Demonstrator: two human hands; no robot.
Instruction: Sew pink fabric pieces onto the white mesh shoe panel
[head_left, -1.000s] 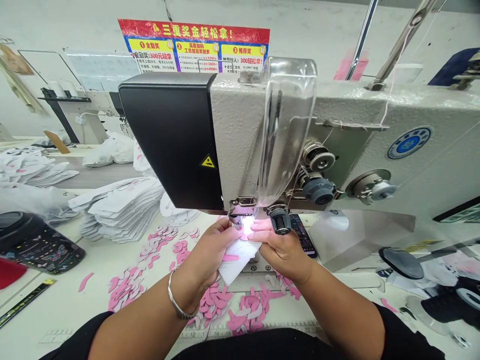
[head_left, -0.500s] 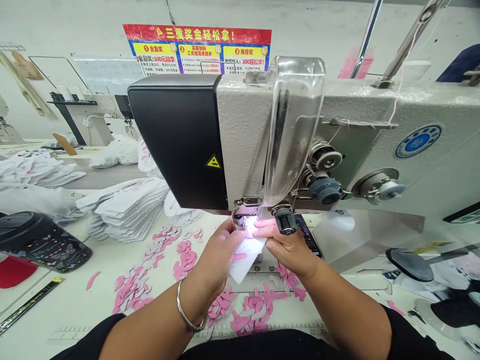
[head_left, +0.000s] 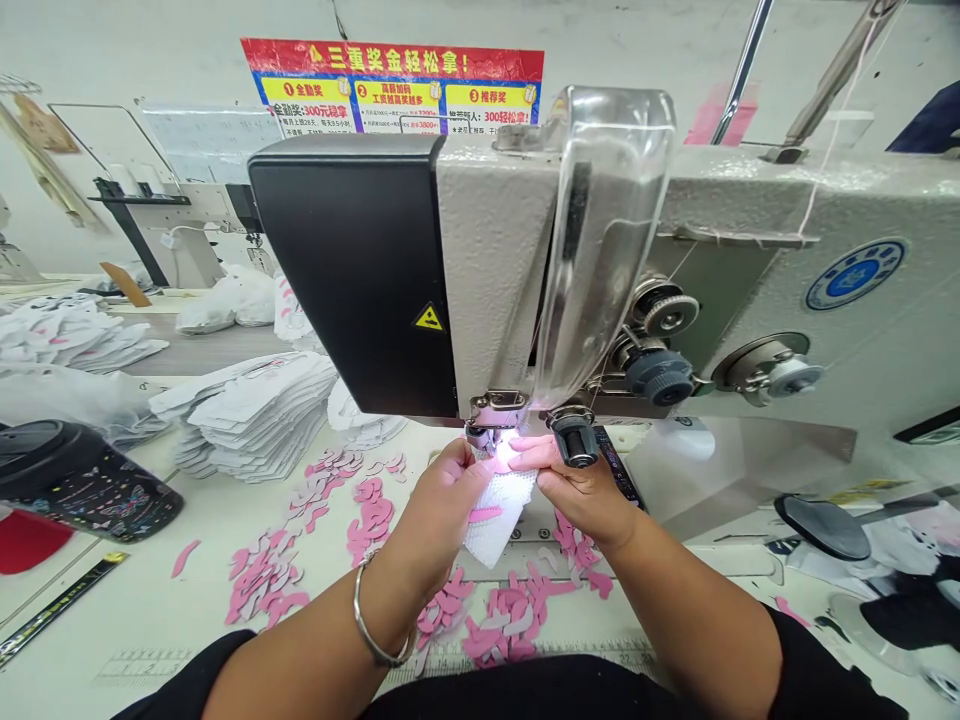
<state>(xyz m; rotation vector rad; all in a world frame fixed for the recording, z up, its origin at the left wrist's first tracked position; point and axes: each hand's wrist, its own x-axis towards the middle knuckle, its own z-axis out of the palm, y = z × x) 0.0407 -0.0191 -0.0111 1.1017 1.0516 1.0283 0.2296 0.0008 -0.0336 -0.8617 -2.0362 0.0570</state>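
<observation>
My left hand (head_left: 442, 505) and my right hand (head_left: 581, 490) both pinch a white mesh fabric piece (head_left: 499, 522) under the lit needle area of a grey industrial sewing machine (head_left: 495, 250). A narrow pink strip (head_left: 486, 514) lies on the mesh. The top edge of the mesh runs beneath the metal presser foot (head_left: 491, 420), and my fingers hide the needle's contact point. A clear plastic guard (head_left: 600, 240) hangs above the foot. A metal bangle (head_left: 379, 625) circles my left wrist.
Pink and white cut pieces (head_left: 262, 578) lie scattered across the white worktable (head_left: 127, 640). A stack of white cut pieces (head_left: 247, 415) stands at left, beside a black patterned tumbler (head_left: 75, 480). A phone (head_left: 619, 465) lies right of the machine. A ruler scale (head_left: 525, 650) runs along the table's near edge.
The mesh piece has turned more upright and moved up toward the presser foot, with both hands following it. The camera view has shifted slightly.
</observation>
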